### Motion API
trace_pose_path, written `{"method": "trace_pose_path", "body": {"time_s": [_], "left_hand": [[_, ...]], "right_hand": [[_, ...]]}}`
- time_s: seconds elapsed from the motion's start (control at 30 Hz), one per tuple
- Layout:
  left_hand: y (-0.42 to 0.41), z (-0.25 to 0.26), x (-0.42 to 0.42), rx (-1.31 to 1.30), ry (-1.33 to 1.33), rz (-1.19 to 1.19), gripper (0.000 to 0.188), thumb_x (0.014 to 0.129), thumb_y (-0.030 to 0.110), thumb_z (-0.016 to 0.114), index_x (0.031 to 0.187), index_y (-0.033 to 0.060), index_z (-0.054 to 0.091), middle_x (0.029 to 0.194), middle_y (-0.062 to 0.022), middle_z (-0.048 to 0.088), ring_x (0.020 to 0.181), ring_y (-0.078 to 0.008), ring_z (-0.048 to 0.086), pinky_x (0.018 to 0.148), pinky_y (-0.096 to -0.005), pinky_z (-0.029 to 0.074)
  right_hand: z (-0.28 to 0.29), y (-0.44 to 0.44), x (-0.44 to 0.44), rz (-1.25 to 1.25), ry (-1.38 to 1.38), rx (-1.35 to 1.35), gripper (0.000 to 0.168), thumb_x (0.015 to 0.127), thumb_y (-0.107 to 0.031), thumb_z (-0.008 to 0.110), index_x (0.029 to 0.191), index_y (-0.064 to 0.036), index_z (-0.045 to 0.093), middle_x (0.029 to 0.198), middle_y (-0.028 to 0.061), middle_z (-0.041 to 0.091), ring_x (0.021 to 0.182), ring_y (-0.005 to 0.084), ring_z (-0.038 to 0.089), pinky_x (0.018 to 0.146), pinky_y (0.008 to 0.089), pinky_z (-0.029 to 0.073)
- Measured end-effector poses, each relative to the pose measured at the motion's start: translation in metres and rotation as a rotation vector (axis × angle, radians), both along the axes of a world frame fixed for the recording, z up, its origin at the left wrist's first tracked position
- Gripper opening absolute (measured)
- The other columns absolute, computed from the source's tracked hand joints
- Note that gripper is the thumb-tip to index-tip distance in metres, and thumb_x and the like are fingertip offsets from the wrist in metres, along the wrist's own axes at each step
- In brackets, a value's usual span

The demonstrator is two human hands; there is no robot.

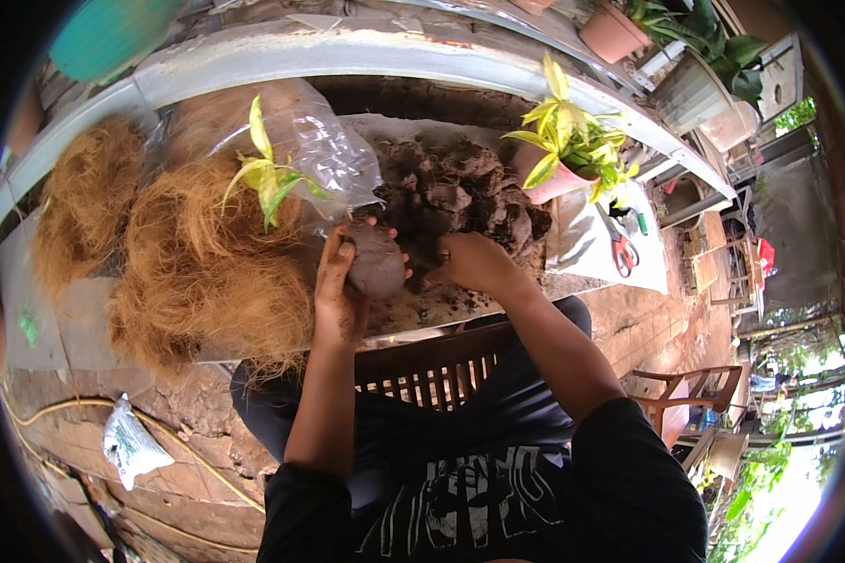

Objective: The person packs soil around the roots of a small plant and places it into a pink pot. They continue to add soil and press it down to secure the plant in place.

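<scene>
My left hand (345,281) holds a smooth, dark ball of soil (378,262), its fingers wrapped behind it. A small plant with yellow-green leaves (260,172) rises beside the ball, apparently rooted in it. To the right, my right hand (468,264) reaches down to the near edge of a heap of dark, clumped soil (458,186); its fingertips are partly hidden, so whether they grip any soil is unclear. Loose brown coconut fibre (204,260) lies left of the ball, against a clear plastic bag (331,151).
A pink pot (546,172) with a variegated plant stands right of the soil. Red-handled scissors (623,253) and a green-capped item (642,224) lie on a white sheet (584,246). A metal rail (394,53) borders the table's far side. Below left are a hose (183,443) and a plastic packet (132,447).
</scene>
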State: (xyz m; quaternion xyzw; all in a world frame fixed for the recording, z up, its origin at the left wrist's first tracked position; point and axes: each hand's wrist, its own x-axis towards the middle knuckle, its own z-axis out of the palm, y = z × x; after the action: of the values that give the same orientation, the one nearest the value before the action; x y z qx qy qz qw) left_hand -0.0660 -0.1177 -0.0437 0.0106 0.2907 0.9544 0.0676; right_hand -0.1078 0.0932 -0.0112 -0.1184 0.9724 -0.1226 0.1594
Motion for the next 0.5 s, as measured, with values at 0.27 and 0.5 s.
{"method": "trace_pose_path", "body": {"time_s": [0.27, 0.5], "left_hand": [[0.001, 0.005, 0.001, -0.069, 0.022, -0.011, 0.059, 0.086, 0.046, 0.063, 0.132, 0.0122, 0.047, 0.122, -0.0186, 0.057, 0.102, -0.0365, 0.063, 0.086, -0.0527, 0.053], [0.001, 0.011, 0.005, -0.006, 0.052, 0.013, 0.051, 0.092, 0.037, 0.06, 0.131, 0.0074, 0.046, 0.118, -0.0196, 0.058, 0.097, -0.0344, 0.065, 0.082, -0.0486, 0.056]], "right_hand": [[-0.013, 0.009, -0.002, 0.028, -0.085, -0.156, 0.051, 0.072, -0.05, 0.078, 0.096, -0.006, 0.069, 0.089, 0.0149, 0.071, 0.087, 0.0342, 0.068, 0.078, 0.0439, 0.053], [-0.007, -0.009, -0.018, 0.071, -0.095, 0.092, 0.052, 0.069, -0.054, 0.078, 0.078, -0.002, 0.07, 0.076, 0.0134, 0.07, 0.077, 0.0297, 0.07, 0.075, 0.0409, 0.054]]}}
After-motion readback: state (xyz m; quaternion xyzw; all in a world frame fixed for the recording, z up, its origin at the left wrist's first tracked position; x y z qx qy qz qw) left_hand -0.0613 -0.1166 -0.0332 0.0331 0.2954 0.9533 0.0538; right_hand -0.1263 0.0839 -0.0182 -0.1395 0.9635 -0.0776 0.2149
